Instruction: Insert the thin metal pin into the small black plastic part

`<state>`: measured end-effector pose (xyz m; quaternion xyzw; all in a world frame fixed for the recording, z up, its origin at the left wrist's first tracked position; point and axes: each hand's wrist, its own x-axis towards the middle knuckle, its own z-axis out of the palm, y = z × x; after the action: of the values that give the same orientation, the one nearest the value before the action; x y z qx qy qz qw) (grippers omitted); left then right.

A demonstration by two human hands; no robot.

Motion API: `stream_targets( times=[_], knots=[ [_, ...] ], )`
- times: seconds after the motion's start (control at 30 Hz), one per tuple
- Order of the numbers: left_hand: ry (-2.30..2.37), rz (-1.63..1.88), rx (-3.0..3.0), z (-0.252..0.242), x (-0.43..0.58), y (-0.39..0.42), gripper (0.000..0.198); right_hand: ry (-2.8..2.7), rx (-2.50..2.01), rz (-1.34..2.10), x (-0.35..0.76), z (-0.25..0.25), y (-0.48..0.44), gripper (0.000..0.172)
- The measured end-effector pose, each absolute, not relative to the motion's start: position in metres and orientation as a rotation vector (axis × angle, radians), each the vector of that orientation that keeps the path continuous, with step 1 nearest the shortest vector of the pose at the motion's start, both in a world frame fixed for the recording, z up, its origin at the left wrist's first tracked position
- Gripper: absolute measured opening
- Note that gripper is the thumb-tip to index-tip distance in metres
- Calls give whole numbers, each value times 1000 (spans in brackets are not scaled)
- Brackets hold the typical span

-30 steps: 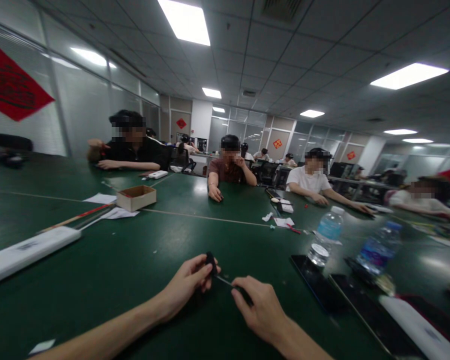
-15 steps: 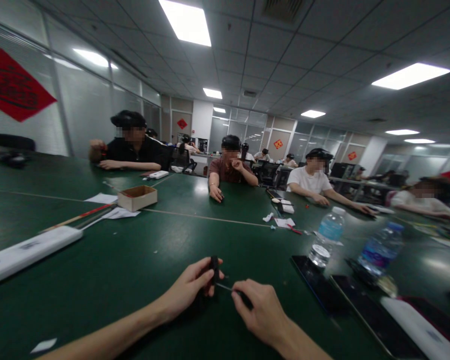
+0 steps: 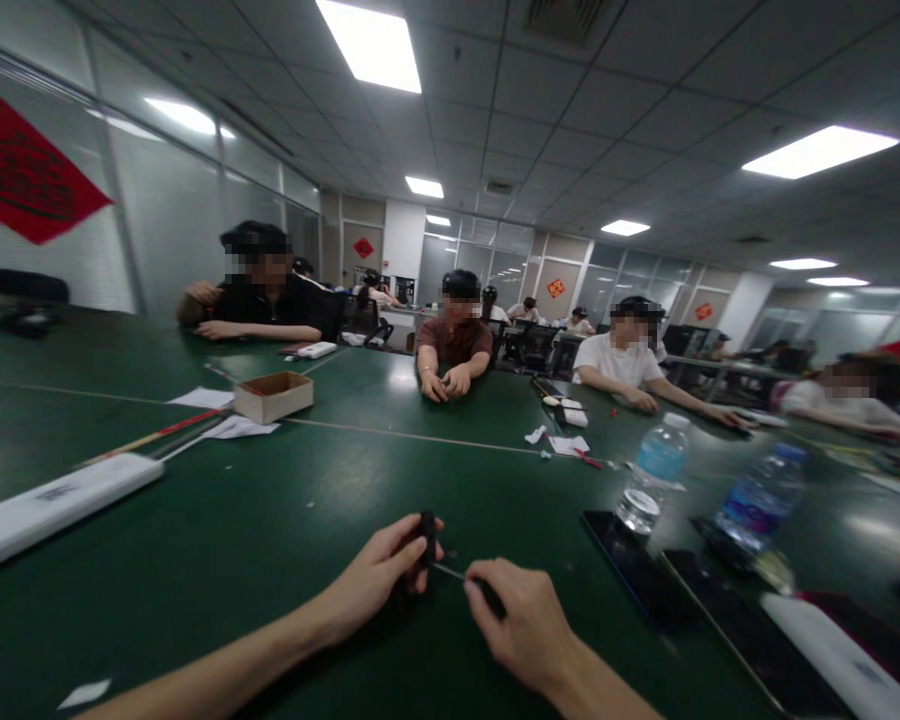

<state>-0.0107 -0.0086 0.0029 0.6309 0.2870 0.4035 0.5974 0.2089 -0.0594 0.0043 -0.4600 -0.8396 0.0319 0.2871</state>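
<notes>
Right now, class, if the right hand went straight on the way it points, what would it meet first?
Probably the small black piece in the left hand; the thin silvery shaft in the right hand points there. Depth is unclear; they may touch.

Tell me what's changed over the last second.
The left hand has turned the small black piece more upright, slightly lower in view. Across the table, the person in brown has lowered a raised hand beside the other. The right hand still grips its screwdriver-like tool; both plastic bottles and the cardboard box haven't moved.
</notes>
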Motion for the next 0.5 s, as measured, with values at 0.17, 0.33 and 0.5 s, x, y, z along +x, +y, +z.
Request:
stream_targets(
  times=[0.17,0.33,0.5],
  knots=[
    [671,941,1469,4,-11,-9,39,-2247,-1232,86,209,5,-59,19],
    [666,951,1443,2,-11,-9,39,-2235,-1232,84,209,6,-60,19],
    [664,972,1388,2,-11,-9,39,-2214,-1242,94,208,6,-60,19]
  ],
)
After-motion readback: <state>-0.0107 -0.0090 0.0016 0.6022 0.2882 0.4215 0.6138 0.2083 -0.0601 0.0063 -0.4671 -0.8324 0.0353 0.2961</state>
